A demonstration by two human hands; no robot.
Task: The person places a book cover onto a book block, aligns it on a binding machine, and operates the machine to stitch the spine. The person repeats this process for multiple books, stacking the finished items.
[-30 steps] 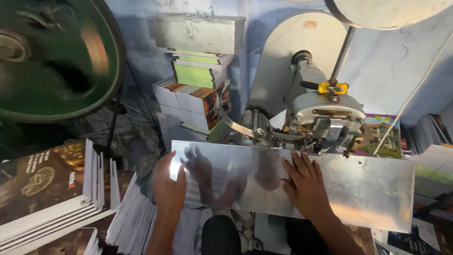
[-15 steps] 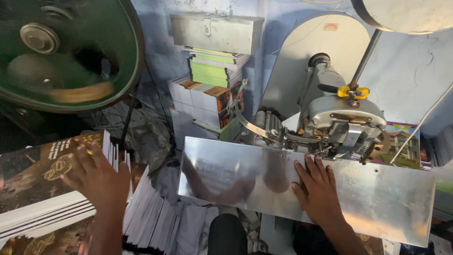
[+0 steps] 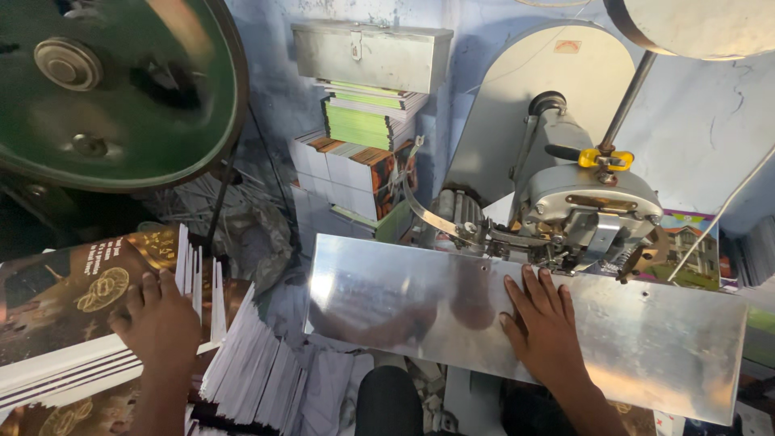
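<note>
Left hand [image 3: 161,323] on booklet stack [image 3: 73,323]

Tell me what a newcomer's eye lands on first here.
The shiny metal plate across the middle, with the right hand flat on it below the grey stitching machine. Top left looms a big green wheel. Bottom left, the left hand rests on a stack of dark-covered booklets.

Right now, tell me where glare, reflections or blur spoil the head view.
Head view: glare whitens the left end of the metal plate; the plate also mirrors the right hand as a dark smear; the green wheel looks motion-blurred; the left hand on the booklets is sharp, in dimmer light.
</note>
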